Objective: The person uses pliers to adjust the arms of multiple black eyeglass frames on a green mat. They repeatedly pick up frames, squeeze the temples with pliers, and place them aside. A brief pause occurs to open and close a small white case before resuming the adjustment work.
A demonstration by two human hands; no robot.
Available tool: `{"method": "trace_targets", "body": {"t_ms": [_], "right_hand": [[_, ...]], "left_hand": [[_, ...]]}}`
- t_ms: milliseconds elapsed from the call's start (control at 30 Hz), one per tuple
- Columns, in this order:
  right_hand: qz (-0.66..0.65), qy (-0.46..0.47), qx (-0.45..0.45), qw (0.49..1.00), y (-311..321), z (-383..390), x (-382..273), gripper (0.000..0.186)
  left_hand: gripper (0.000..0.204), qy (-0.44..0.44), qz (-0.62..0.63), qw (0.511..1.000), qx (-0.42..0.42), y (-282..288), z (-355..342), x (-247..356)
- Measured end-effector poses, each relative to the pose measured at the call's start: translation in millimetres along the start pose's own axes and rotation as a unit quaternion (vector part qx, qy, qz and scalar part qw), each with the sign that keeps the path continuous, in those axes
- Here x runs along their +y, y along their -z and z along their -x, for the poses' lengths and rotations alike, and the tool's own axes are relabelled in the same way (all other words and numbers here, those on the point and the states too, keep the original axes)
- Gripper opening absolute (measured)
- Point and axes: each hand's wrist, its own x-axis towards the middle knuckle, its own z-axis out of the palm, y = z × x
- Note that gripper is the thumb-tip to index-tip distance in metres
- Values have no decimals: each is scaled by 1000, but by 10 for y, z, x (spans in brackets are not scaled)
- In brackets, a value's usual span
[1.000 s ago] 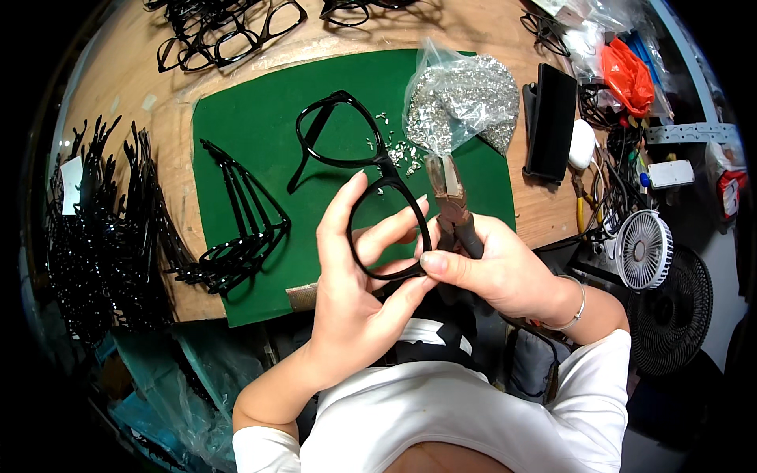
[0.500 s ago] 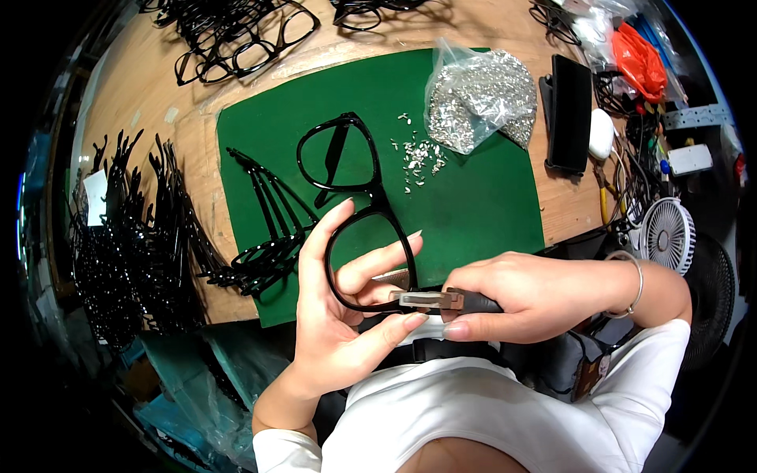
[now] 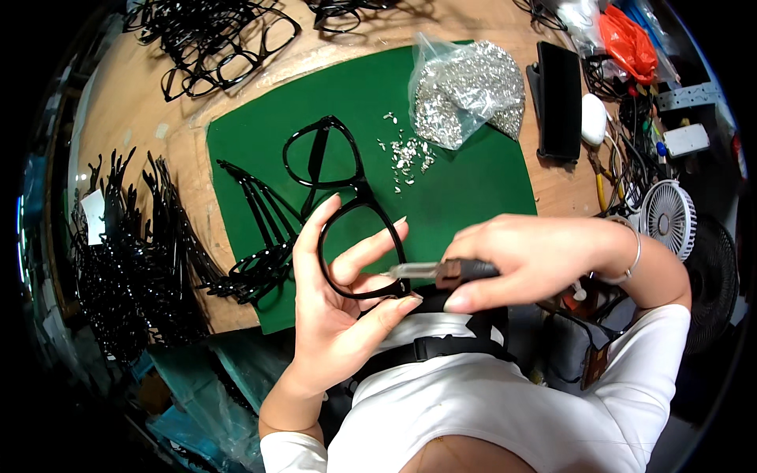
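Observation:
My left hand (image 3: 325,335) holds a black eyeglass frame (image 3: 364,191) by its nearer rim, fingers behind the lens opening and thumb at the near end corner. The far rim extends over a green mat, with a black temple arm (image 3: 317,154) showing through it. My right hand (image 3: 536,256) is closed around pliers (image 3: 453,273) with dark handles and a brownish pivot. The pliers' slim metal jaws point left, across the frame's near corner; motion blur hides whether they touch it. Beside my left hand lie several black temple arms (image 3: 264,201) on the mat.
The green mat (image 3: 481,185) carries a scatter of tiny silver pieces (image 3: 410,158) and a clear bag (image 3: 465,91) full of them. Bundled black temple arms (image 3: 134,276) lie left; black frames (image 3: 213,47) are heaped at the back. A dark phone (image 3: 558,102) and small fan (image 3: 669,217) are right.
The pliers and my right hand have shifted up a little and blurred. The eyeglass frame stays in my left hand. The whole view has shifted slightly.

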Motion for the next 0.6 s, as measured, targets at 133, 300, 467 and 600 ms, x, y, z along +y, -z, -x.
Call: {"method": "trace_targets", "body": {"t_ms": [133, 300, 467, 600], "right_hand": [[120, 26, 136, 983, -6, -261, 271, 40], [429, 62, 316, 844, -364, -624, 548, 41], [316, 74, 302, 896, -347, -385, 516, 42], [247, 49, 361, 898, -150, -521, 526, 22]], "left_hand": [[89, -4, -23, 1000, 7, 26, -40, -9], [92, -76, 83, 993, -28, 20, 90, -85], [74, -128, 148, 980, -42, 29, 530, -91], [76, 76, 57, 995, -14, 45, 561, -256]]}}
